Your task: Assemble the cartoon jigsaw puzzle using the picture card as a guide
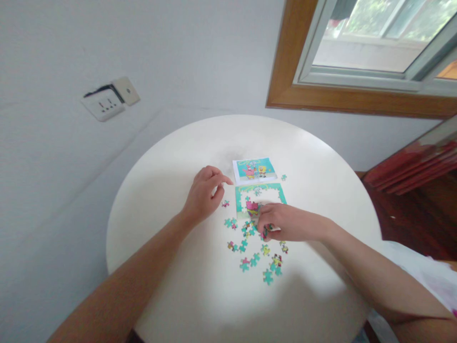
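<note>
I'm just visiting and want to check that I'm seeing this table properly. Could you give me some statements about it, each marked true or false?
1. The picture card lies beyond the partly built puzzle, as the person sees it. True.
2. Every puzzle piece is in place. False: the middle has gaps, and loose pieces are scattered on the near side.
3. The left hand is down among the loose pieces. False: the right hand is there; the left hand is beside the puzzle.
4. The table top is white with a curved edge. True.
5. The window's outer frame is black. False: the outer frame is brown.
</note>
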`<state>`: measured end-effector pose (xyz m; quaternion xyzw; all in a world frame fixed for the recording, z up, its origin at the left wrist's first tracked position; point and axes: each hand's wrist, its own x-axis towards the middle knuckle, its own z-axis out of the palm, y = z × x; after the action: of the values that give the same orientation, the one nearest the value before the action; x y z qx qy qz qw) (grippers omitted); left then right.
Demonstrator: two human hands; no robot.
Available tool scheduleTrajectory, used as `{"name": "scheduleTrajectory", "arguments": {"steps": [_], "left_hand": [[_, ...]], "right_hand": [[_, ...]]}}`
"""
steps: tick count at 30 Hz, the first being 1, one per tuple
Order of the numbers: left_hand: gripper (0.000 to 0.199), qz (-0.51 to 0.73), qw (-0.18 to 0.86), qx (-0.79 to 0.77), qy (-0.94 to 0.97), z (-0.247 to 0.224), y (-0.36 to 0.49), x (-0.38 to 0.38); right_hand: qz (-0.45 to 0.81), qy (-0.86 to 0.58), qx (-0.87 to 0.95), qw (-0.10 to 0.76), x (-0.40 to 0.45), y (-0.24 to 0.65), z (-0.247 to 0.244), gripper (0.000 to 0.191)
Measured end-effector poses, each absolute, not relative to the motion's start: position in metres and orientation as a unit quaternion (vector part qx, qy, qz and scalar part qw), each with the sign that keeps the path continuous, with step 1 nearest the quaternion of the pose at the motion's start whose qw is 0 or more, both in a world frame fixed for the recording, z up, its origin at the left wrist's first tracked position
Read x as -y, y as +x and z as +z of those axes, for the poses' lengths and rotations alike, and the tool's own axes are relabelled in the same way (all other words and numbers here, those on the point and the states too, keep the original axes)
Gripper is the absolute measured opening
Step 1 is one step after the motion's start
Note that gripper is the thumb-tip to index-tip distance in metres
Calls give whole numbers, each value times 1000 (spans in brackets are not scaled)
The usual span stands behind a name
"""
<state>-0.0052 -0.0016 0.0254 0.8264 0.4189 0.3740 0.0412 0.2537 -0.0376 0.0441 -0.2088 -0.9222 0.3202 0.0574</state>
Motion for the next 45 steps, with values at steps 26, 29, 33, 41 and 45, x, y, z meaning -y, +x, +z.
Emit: {"name": "scheduleTrajectory", "arguments": {"steps": [26, 29, 33, 41, 45], "left_hand": [[28, 368, 45, -411, 833, 27, -6, 2], [29, 322, 81, -380, 863, 25, -4, 3], [37, 249, 102, -322, 907, 20, 1, 6], [42, 189, 88, -322, 923, 14, 6, 9], [44, 175, 83, -322, 927, 11, 6, 8]], "right_hand": [[365, -376, 796, 301, 37, 212, 22, 5], [360, -465, 725, 359, 13, 231, 26, 11], [323, -521, 720, 327, -11, 244, 20, 12], [284, -491, 780, 264, -9, 231, 6, 12], [254, -474, 800, 266, -11, 231, 1, 10]]}}
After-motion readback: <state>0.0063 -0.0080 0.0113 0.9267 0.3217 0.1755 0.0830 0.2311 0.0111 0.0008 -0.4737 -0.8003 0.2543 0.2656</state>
